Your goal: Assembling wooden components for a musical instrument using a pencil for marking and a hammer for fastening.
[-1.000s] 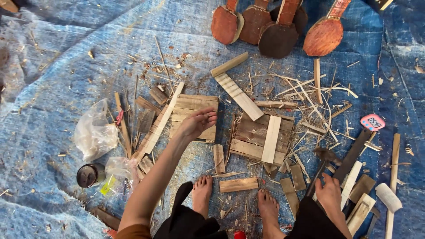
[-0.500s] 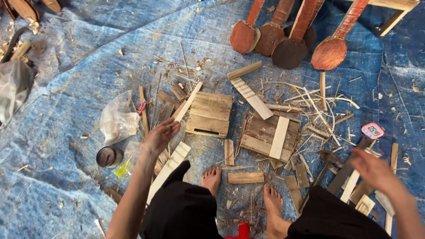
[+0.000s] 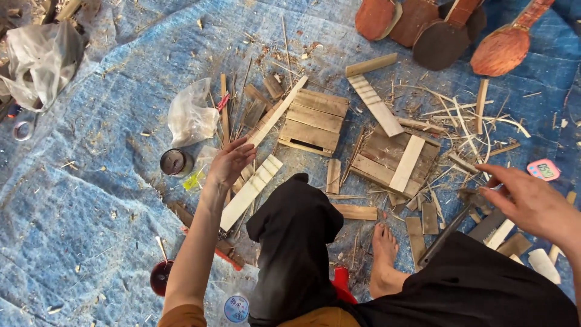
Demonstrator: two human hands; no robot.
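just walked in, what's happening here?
A person sits on a blue tarp among wood offcuts and slatted panels. The left hand reaches onto a pile of thin wooden strips, empty as far as shows. The right hand hovers open over offcuts at the right, near a small pink timer.

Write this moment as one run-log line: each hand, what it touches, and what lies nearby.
left hand: on pale wood strips | right hand: open above scraps, holding nothing | nearby: slatted panel, tin, blue tarp
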